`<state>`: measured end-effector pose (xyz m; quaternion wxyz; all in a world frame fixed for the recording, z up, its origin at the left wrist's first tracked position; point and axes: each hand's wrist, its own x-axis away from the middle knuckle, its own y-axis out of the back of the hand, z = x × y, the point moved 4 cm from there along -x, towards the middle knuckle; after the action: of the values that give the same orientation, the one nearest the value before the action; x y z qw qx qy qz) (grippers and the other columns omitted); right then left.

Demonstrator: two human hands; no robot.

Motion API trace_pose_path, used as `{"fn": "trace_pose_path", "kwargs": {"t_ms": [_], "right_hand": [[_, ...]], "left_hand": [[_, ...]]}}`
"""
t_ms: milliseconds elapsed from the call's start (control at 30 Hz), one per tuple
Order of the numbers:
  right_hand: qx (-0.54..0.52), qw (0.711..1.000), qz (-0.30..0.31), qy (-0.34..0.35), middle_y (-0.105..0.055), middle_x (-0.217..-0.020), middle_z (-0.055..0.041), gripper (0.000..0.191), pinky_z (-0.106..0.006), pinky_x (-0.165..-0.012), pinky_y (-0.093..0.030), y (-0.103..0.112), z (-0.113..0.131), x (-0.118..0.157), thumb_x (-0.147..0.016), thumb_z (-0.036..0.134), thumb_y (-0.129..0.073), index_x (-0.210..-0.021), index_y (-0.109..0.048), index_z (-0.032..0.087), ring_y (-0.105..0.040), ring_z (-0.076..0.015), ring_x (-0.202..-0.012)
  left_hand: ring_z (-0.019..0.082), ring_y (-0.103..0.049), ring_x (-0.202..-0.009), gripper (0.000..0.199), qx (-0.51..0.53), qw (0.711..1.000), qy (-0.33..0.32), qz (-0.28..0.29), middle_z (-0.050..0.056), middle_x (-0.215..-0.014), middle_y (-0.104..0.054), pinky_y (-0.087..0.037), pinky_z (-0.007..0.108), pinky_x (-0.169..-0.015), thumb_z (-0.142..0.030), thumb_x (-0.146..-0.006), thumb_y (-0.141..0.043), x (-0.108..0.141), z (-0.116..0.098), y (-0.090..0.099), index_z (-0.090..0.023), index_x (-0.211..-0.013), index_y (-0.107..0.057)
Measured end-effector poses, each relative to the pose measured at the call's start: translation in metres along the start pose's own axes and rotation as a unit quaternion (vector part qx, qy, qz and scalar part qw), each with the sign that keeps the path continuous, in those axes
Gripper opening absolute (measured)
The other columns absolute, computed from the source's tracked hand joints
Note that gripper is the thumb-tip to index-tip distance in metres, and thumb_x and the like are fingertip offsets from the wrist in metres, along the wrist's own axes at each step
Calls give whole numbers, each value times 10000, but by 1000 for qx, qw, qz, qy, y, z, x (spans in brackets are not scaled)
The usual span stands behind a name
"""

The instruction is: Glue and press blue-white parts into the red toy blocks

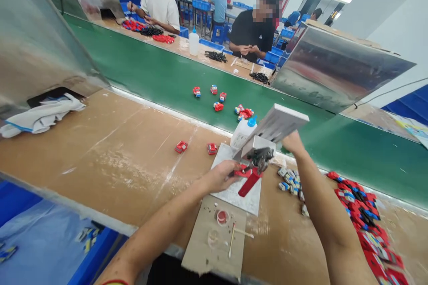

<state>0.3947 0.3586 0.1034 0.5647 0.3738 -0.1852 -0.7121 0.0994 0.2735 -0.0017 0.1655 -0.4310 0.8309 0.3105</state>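
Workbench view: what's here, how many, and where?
Bench: one, brown, foreground
Belt: one, green, beyond
Clamp fixture: one, grey, centre
Bottles: two, white, near fixture, across belt
Toy cars: many, mostly red, bench and belt
Small parts: many, grey, right of fixture
Black parts: heaps, across belt
Cardboard: one, tan, near edge
Cup: one, red inside, cardboard
Swabs: two, white, cardboard
Cloth bundle: one, white, left
Metal guards: several, silver, sides
Bin: one, blue, lower left
Workers: two across belt, more behind
Left hand: one, on red part
Right hand: one, beside fixture
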Motion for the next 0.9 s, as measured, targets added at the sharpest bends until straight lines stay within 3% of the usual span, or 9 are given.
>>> {"fn": "trace_pose_path", "kwargs": {"t_ms": [100,200,300,400,467,600,733,800,900], "right_hand": [[-96,992,-80,-31,-711,-1000,-40,287,-351,-737,-632,42,4,75,-1074,445,-493,-1250,-627,262,-713,-186,-830],[-267,952,-147,-31,-710,-991,-20,243,-329,-701,-620,60,39,175,-925,377,-717,-1155,-658,330,-720,-192,-829],[-283,954,-100,16,-714,-1057,-46,260,-401,-778,-659,28,103,261,-887,304,-807,-1115,-692,346,-749,-234,-926],[-248,958,-59,134,-742,-1028,-64,311,-494,-824,-677,-23,164,312,-961,349,-750,-1252,-645,375,-773,-293,-987],[-191,955,-75,213,-766,-1008,-55,403,-512,-838,-671,-49,187,327,-944,349,-784,-1308,-617,392,-762,-302,-992],[-75,965,-89,236,-736,-1219,-110,595,-514,-925,-638,-69,185,328,-882,427,-865,-1403,-594,335,-712,-316,-1114],[-22,988,-24,151,-730,-1108,-104,342,-443,-854,-634,-69,157,324,-987,324,-738,-1311,-643,265,-730,-275,-1013],[-16,992,21,121,-741,-1057,-92,247,-406,-815,-633,-73,148,326,-1003,296,-711,-1243,-669,255,-738,-256,-958],[-32,992,56,107,-762,-1050,-88,264,-374,-786,-636,-85,145,331,-995,306,-728,-1246,-672,245,-742,-237,-914]], "left_hand": [[311,-666,-1345,431,14,999,17,35,157,-1390,-707,-561,526,-1165,-170,-903,-725,3,-16,22,-224,-1324,-654],[319,-618,-1414,484,-16,999,49,-2,114,-1503,-643,-509,555,-1216,-168,-914,-703,21,-54,52,-284,-1380,-645],[289,-693,-1263,425,23,996,61,-67,92,-1363,-713,-582,477,-1111,-304,-992,-688,57,-116,61,-331,-1412,-626],[309,-713,-1233,509,122,990,70,-18,115,-1321,-746,-638,434,-1003,-521,-997,-690,97,-169,31,-341,-1466,-609],[293,-743,-1193,421,163,982,87,-49,114,-1283,-771,-650,414,-983,-495,-1019,-674,117,-184,14,-352,-1414,-659],[262,-799,-1046,269,219,939,148,-221,118,-1176,-811,-680,350,-848,-432,-998,-735,147,-164,17,-267,-1209,-765],[193,-786,-732,312,283,858,253,-345,87,-1051,-821,-671,310,-664,-483,-936,-789,175,-125,42,-209,-1083,-764],[186,-761,-647,313,303,841,319,-315,76,-959,-809,-657,311,-605,-481,-932,-767,185,-112,45,-183,-1029,-754],[184,-740,-613,275,275,856,390,-198,59,-851,-768,-623,285,-556,-431,-961,-679,191,-104,38,-168,-980,-757]]}}
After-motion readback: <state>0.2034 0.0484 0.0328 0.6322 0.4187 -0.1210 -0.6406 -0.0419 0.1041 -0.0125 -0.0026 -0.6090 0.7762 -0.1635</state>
